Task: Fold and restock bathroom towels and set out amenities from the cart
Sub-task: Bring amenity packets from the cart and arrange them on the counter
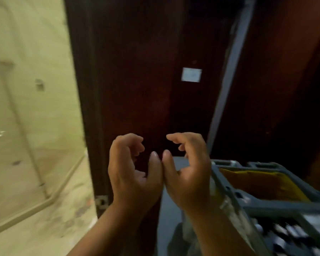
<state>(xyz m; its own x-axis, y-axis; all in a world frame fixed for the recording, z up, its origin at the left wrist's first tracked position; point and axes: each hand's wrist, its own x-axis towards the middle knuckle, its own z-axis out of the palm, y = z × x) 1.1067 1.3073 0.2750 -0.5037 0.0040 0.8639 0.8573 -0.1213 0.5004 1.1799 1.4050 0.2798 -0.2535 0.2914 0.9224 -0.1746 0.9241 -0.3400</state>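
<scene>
Head view (the only one, and smeared with motion): our left hand [132,170] and right hand [187,172] are raised side by side in front of a dark wooden door [137,71], thumbs touching along their sides. Fingers on both are loosely curled with a gap to the thumb, and neither holds anything.

The grey cart [284,205] sits low right, just beside the right wrist. It has a yellow liner [257,182] in the far compartment and a blur of small dark-and-white items [294,235] in the near one. These are prob. the amenities, but they're too blurred to name. No towel shows clearly anywhere. The tiled bathroom [26,89] opens to the left.

Handling, as we judge it:
- **Towels:** soft, floppy and light but bulky. We'd take them w/ both hands at two corners or along a folded edge, so they don't sag open.
- **Amenities:** likely small, light and smooth, maybe slippery. Fingertip pinch round the middle, one or two at a time.
</scene>
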